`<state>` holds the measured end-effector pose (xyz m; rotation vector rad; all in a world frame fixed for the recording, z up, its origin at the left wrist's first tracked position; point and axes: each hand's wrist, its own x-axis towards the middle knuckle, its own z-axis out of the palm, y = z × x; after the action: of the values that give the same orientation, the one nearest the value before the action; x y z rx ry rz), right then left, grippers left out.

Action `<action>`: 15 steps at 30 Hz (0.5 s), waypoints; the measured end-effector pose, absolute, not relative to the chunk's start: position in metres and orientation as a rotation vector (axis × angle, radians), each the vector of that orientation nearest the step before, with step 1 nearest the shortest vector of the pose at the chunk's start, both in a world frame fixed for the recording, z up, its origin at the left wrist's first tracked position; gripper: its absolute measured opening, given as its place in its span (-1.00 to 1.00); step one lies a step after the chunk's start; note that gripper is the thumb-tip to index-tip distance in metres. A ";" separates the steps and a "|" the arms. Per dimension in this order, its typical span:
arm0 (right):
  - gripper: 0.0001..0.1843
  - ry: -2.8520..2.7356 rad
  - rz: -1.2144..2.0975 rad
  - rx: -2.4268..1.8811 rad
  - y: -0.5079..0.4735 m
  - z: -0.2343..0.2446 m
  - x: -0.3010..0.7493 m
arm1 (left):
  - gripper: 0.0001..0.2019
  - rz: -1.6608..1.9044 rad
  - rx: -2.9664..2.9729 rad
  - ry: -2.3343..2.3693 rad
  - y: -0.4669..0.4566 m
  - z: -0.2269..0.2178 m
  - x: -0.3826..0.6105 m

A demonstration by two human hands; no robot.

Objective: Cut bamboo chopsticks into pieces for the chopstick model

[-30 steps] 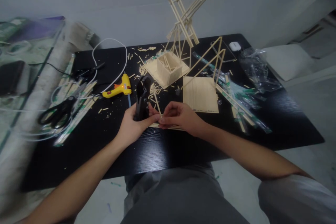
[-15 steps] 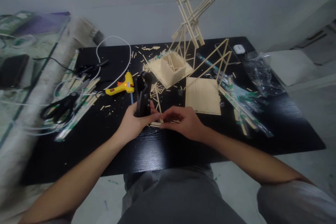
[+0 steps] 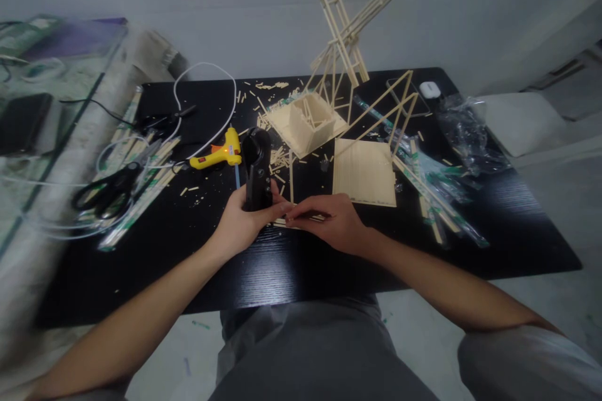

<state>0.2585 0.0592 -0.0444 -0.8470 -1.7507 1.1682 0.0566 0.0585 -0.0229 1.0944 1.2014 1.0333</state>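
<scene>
My left hand [image 3: 242, 222] is closed around a black cutter-like tool [image 3: 256, 169] that stands upright on the black table [image 3: 301, 263]. My right hand [image 3: 329, 220] pinches thin wooden sticks [image 3: 291, 220] lying flat just in front of the tool; one stick [image 3: 291, 178] points up from them. The two hands touch at the fingertips over the sticks.
Behind the hands stand a stick-built box with a tall frame [image 3: 324, 75], a flat stick panel [image 3: 364, 170] and a triangular stick frame [image 3: 395, 106]. A yellow glue gun [image 3: 219, 153], black scissors [image 3: 106, 188] and cables lie left. Wrapped sticks and plastic bags [image 3: 463, 131] lie right.
The view has shifted slightly. My right hand has lowered flatter onto the sticks, and the single stick now stands more upright. The left hand keeps its grip on the black tool.
</scene>
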 end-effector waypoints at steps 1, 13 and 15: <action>-0.93 -1.764 1.157 -0.847 0.059 -0.043 0.259 | -0.64 1.026 1.093 1.197 0.059 -0.023 0.057; -0.90 -1.750 1.275 -0.860 0.060 -0.042 0.260 | -0.68 0.919 1.159 1.217 0.063 -0.021 0.050; -0.90 -1.736 1.313 -0.863 0.061 -0.041 0.260 | -0.65 0.916 1.123 1.208 0.063 -0.022 0.050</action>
<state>0.2596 0.0607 -0.0412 -0.8633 -1.7356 1.3132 0.0498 0.0634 -0.0219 1.1229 1.2082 0.9155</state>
